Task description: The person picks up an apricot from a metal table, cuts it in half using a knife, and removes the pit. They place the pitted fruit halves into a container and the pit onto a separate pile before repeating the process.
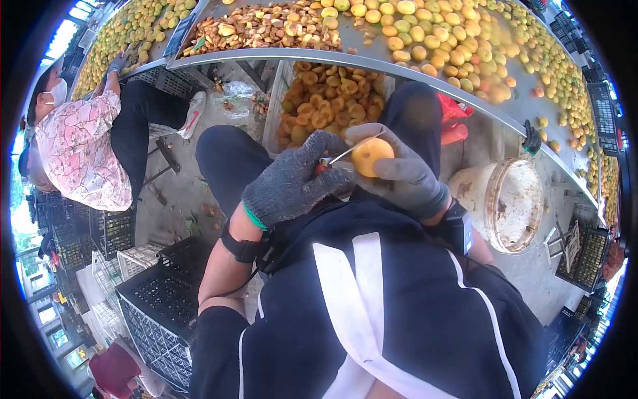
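My left hand (299,179), in a dark grey knit glove with a green cuff, is closed around the red handle of a small knife (342,155). The thin metal blade points up and to the right, against the near side of an apricot (372,157). My right hand (409,169), in a lighter grey glove, grips that yellow-orange apricot between thumb and fingers. A small dark spot shows on the fruit's face. Beneath both hands, between my knees, a white crate (274,110) holds many halved apricots (329,100).
A metal-edged table (372,64) spans the front, bearing whole apricots (425,30) and a heap of brown pits (266,30). A stained white bucket (495,199) lies tipped at right. Black crates (159,299) stand at left. Another person (86,146) sits at the far left.
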Demonstrator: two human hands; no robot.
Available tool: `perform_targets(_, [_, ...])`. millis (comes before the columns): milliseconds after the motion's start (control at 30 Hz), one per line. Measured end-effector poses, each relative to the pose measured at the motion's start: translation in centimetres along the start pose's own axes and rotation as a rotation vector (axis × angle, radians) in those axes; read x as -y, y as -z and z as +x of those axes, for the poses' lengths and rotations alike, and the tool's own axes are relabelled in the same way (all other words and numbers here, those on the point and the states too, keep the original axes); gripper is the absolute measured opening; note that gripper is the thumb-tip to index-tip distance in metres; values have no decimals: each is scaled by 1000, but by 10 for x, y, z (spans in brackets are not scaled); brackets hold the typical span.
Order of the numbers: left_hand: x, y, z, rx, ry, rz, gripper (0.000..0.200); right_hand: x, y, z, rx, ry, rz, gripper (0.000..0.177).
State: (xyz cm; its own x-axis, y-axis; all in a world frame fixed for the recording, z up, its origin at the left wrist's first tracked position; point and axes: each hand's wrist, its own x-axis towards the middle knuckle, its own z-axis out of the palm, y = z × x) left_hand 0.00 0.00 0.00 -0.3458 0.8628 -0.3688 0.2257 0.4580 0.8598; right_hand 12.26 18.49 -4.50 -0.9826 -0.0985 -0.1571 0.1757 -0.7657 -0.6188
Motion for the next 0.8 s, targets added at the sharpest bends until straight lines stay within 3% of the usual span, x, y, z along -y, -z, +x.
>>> perform_targets(100, [13, -5, 3, -138, -99, 166, 41, -7, -3, 3, -38, 35, -112, 51])
perform_targets(167, [31, -11, 13, -439, -389, 277, 40, -6, -5, 4, -66, 84, -143, 48])
perform_targets(200, [29, -11, 13, -439, -390, 279, 40, -6, -3, 5, -66, 86, -143, 48])
perform_targets(267, [20, -10, 11, -410, -267, -632, 41, -5, 3, 4, -100, -110, -143, 54])
perform_targets(300, [19, -6, 10, -408, -266, -636, 41, -6, 5, 3, -104, -112, -143, 54])
perform_targets(367, [19, 6, 13, -155, -381, -963, 40, -8, 9, 5, 46, -176, 24, 52])
perform_targets(433, [16, -1, 19, -171, -387, -928, 40, -14, 13, 9, 52, -151, 27, 51])
perform_targets(500, [23, -17, 27, -337, -281, -896, 49, -17, 11, 11, 62, -126, 37, 49])
perform_targets(533, [31, -12, 24, -204, -254, -821, 46, -17, 9, 12, 38, -73, 39, 46])
perform_targets(567, [37, -9, 19, -204, -251, -821, 46, -17, 8, 13, 14, -20, 41, 43])
perform_targets(633, [32, -6, 8, 20, -97, -898, 38, -19, 9, 16, 33, -24, 3, 39])
perform_targets(667, [31, -7, 8, 21, -95, -900, 38, -19, 10, 17, 55, -26, -41, 35])
perform_targets(733, [30, -12, 9, -94, 36, -640, 35, -15, 7, 17, 15, -61, -95, 32])
perform_targets(767, [30, -15, 12, -96, 35, -642, 35, -14, 6, 17, -20, -93, -151, 29])
perform_targets(800, [32, -18, 17, -194, -43, -349, 34, -15, 5, 18, -17, -95, -151, 29])
